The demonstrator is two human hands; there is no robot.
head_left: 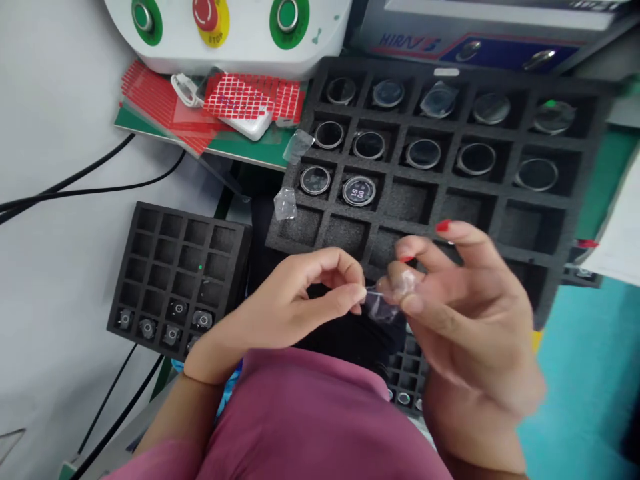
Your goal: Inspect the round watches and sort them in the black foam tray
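While the left hand (295, 300) pinches one edge of a small clear plastic film (383, 307), the right hand (465, 320) grips its other side, both thumb-and-finger grips closed on it. The film hangs between the hands, near the large black foam tray (346, 233) holding round dark watch faces (423, 154).

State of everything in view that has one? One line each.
Clear film: crumpled, pinched between both hands
Left hand: pinching
Right hand: pinching, two fingers raised
Large foam tray: top two rows full, third holds two
Lit watch: display on
Small foam tray: partly filled
White cable: looped
Red grid sheets: loosely overlapped
Emergency stop: pressed or not, can't tell
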